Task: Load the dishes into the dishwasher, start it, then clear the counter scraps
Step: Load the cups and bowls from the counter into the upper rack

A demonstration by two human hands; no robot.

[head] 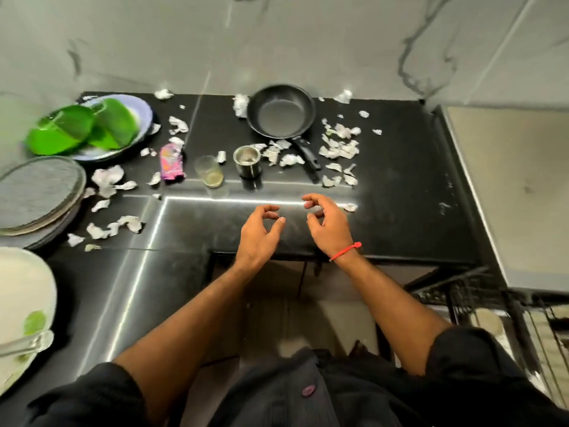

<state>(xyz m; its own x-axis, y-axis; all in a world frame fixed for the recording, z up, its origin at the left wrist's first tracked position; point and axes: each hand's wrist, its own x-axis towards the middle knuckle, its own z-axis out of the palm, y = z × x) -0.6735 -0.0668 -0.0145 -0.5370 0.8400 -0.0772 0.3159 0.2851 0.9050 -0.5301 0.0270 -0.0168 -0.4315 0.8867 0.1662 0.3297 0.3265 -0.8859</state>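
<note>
My left hand (pixel 260 234) and my right hand (pixel 326 224) hover side by side over the front of the black counter (pixel 400 211), fingers loosely curled, holding nothing. Beyond them stand a black frying pan (pixel 281 110), a steel cup (pixel 247 161) and a drinking glass (pixel 209 171). Two green bowls (pixel 83 127) lie on a pale plate (pixel 144 118) at the far left. A stack of grey plates (pixel 37 195) sits nearer, and a white plate (pixel 21 291) with a spoon is at the left edge. Whitish peel scraps (pixel 338 146) are scattered across the counter.
A pink wrapper (pixel 171 163) lies beside the glass. The open dishwasher with its wire rack (pixel 492 303) is low on the right, under a grey appliance top (pixel 517 186). A marble wall (pixel 277 41) backs the counter.
</note>
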